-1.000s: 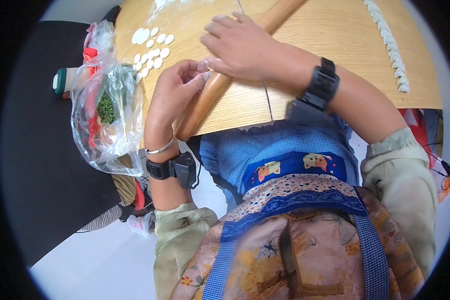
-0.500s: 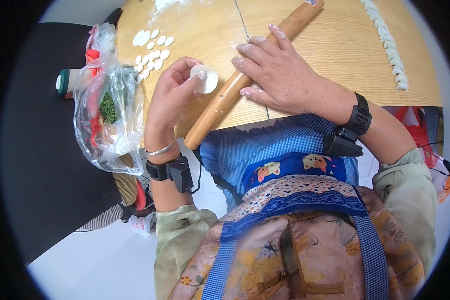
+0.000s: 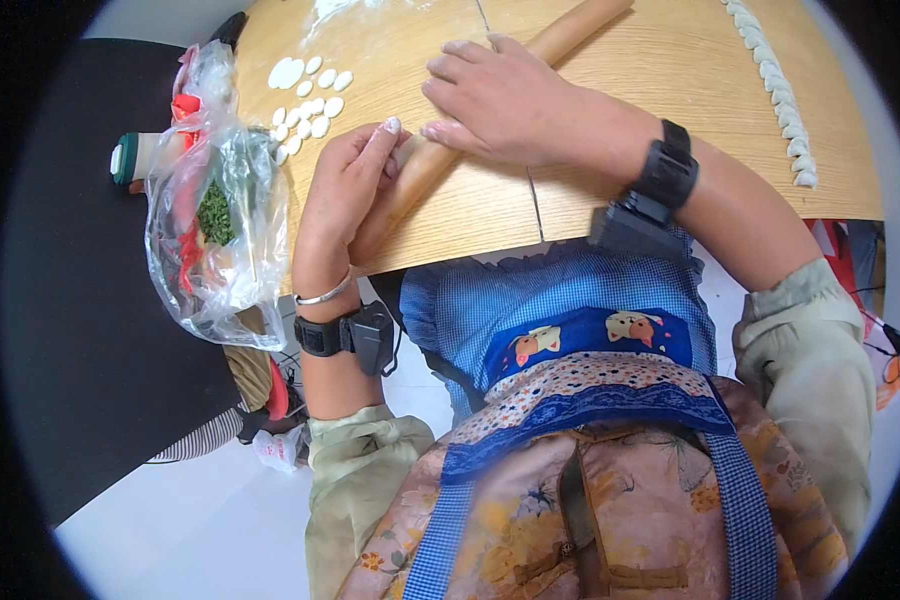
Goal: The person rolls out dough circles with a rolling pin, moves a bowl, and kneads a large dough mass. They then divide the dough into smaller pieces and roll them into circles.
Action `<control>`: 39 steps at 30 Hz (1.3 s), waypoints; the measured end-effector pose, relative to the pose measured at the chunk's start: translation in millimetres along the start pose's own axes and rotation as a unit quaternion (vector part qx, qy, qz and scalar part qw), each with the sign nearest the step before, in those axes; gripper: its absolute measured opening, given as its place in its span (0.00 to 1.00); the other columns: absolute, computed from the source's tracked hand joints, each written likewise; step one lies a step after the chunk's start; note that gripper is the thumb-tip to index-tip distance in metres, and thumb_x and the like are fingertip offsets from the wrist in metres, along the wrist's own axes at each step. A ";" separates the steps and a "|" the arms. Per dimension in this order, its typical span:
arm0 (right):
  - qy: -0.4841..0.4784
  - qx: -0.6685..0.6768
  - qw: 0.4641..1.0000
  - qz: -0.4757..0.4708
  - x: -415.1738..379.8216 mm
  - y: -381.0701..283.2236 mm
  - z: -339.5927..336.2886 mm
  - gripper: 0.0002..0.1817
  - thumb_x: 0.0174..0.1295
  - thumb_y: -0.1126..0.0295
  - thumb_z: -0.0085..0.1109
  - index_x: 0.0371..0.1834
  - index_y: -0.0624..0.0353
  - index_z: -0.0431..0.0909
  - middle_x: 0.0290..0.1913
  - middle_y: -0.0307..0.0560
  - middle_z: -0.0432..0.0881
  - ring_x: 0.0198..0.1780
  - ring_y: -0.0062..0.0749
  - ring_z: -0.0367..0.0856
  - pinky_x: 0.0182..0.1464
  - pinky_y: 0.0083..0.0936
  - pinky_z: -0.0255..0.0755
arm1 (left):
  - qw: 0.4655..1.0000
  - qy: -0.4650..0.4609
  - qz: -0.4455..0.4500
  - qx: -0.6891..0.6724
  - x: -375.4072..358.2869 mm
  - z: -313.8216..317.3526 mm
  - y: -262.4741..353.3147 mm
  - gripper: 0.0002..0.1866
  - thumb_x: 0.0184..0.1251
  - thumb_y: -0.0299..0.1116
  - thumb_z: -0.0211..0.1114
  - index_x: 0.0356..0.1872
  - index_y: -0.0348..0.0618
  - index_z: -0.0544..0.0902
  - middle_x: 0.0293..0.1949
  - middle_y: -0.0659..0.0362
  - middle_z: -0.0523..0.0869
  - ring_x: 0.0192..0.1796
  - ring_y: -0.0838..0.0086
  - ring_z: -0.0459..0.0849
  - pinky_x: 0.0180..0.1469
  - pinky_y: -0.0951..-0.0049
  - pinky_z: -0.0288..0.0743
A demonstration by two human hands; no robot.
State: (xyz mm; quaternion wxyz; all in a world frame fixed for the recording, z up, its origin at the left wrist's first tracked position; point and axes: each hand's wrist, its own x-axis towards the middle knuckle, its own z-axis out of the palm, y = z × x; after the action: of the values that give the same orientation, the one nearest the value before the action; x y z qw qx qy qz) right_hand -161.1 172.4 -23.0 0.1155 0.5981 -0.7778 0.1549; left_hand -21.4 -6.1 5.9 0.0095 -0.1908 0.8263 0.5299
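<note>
Over the middle of a wooden rolling pin (image 3: 580, 32) lies my right hand (image 3: 500, 100), palm down, its floury fingers stretched out across the wood. My left hand (image 3: 350, 180) is beside the pin's near end, fingers curled and floury thumb pointing up. A sliver of a pale dough wrapper (image 3: 407, 148) shows between that hand and the pin; the rest of it is hidden. Several small flattened dough pieces (image 3: 319, 127) lie on the table just beyond my left hand.
Loose flour (image 3: 345, 10) dusts the far side of the wooden table (image 3: 660, 110). A row of folded dumplings (image 3: 778, 90) lines its right side. At the left edge hangs a clear plastic bag (image 3: 210, 290) with greens (image 3: 215, 215) inside, next to a green-capped container (image 3: 135, 160).
The rolling pin has shifted left with my right hand on it. The round wrapper, held up in view before, is now mostly hidden at my left fingers.
</note>
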 end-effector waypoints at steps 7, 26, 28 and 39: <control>0.002 0.001 1.000 0.009 28.1 3.9 10.4 0.27 0.76 0.45 0.46 0.56 0.57 0.82 0.55 0.56 0.83 0.63 0.50 0.78 0.64 0.55 0.68 | 0.997 0.021 -0.014 0.075 -0.6 1.0 10.0 0.18 0.78 0.40 0.62 0.44 0.30 0.87 0.30 0.64 0.84 0.33 0.82 0.78 0.37 0.78 0.73; 0.023 -0.009 1.000 0.005 -63.0 -14.4 -14.4 0.30 0.74 0.45 0.51 0.68 0.56 0.75 0.68 0.55 0.76 0.74 0.49 0.68 0.79 0.62 0.48 | 0.997 0.016 0.011 -0.074 -10.6 11.0 7.9 0.12 0.70 0.25 0.63 0.53 0.36 0.83 0.43 0.63 0.87 0.42 0.82 0.83 0.43 0.81 0.74; 0.040 -0.015 0.999 0.003 -61.6 -14.5 -13.2 0.30 0.73 0.45 0.52 0.67 0.57 0.76 0.68 0.55 0.76 0.73 0.50 0.70 0.78 0.63 0.50 | 1.000 0.013 -0.004 -0.003 -9.4 9.4 10.3 0.10 0.71 0.28 0.63 0.49 0.36 0.84 0.39 0.64 0.87 0.39 0.83 0.82 0.41 0.83 0.73; -0.008 0.010 1.000 0.023 -1.8 -9.5 -7.5 0.28 0.73 0.45 0.52 0.55 0.62 0.81 0.58 0.56 0.83 0.67 0.51 0.75 0.72 0.59 0.59 | 0.997 0.029 -0.038 0.055 -2.2 1.6 13.6 0.15 0.75 0.36 0.65 0.47 0.32 0.87 0.33 0.63 0.86 0.35 0.83 0.79 0.38 0.81 0.72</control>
State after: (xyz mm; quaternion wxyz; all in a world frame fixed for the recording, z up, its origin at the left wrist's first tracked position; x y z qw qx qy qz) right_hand -151.5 174.6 -15.7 0.0992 0.5823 -0.7908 0.1607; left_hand -24.1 0.9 17.6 0.0159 -0.2364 0.8464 0.4769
